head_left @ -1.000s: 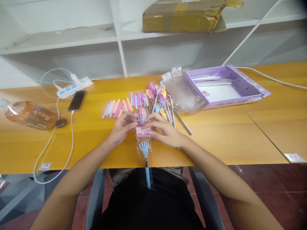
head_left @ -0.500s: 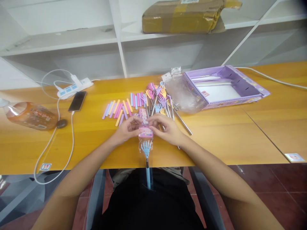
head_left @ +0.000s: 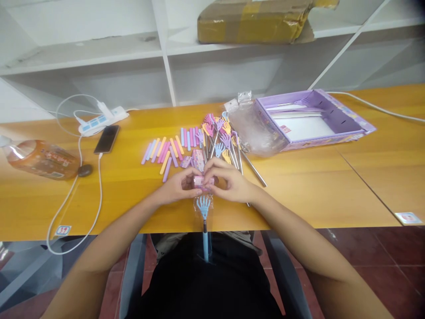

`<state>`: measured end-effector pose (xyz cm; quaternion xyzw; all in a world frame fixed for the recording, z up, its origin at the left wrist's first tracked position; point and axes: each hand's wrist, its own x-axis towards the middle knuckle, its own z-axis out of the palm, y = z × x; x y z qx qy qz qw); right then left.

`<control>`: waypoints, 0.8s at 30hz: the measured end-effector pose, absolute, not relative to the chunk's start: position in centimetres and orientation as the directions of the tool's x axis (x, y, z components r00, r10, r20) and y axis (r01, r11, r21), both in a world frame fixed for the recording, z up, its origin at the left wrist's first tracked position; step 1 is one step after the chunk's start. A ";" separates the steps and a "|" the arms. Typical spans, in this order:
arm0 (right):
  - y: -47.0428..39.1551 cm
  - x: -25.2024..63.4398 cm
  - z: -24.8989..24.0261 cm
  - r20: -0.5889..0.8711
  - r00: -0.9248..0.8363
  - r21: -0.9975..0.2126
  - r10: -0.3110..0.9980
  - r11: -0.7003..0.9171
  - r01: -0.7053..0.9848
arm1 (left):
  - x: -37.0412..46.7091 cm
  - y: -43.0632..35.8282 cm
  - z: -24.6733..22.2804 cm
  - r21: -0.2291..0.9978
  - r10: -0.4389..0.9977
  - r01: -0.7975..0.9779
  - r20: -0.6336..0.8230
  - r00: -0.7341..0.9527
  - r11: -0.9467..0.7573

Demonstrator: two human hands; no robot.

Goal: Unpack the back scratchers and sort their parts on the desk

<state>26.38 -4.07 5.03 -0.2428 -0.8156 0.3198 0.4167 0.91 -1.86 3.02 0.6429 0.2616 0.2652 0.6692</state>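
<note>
Between my two hands is a pink header card [head_left: 203,182] at the top of a clear plastic bag. My left hand [head_left: 182,185] pinches its left edge, and my right hand [head_left: 229,180] has its fingers closed on the right side. Inside the bag lies a blue hand-shaped back scratcher [head_left: 203,206], its handle reaching past the table edge toward my lap. Just beyond my fingers sit more pink and purple cards [head_left: 198,159]. Behind them is a pile of back scratchers [head_left: 219,133] with metal rods and coloured hand-shaped heads.
Coloured handle sleeves [head_left: 166,150] lie in rows on the left. A clear plastic bag [head_left: 255,128] rests against an open purple box [head_left: 345,122]. Farther left are a phone [head_left: 106,139], a power strip [head_left: 104,122] and an orange bottle [head_left: 43,159]. A taped carton [head_left: 252,22] stands on the shelf.
My right fingers have moved over the front of the header card, and my left hand has turned slightly around its edge. The cards behind are now more exposed.
</note>
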 end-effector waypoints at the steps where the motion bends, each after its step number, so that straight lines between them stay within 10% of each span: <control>1: -4.1 26.5 5.1 0.517 -0.563 -0.727 0.645 0.678 0.109 | 1.0 -1.8 3.2 1.000 0.697 -0.013 -0.005 0.717 0.021; 13: -4.6 25.5 3.2 0.182 -0.594 -0.951 0.784 0.294 0.097 | 1.3 -1.8 2.9 0.998 0.743 0.004 -0.045 0.668 0.057; 24: -4.4 26.1 4.1 0.194 -0.649 -0.910 0.736 0.382 0.160 | 1.0 -1.8 2.9 0.999 0.737 0.033 -0.047 0.674 0.034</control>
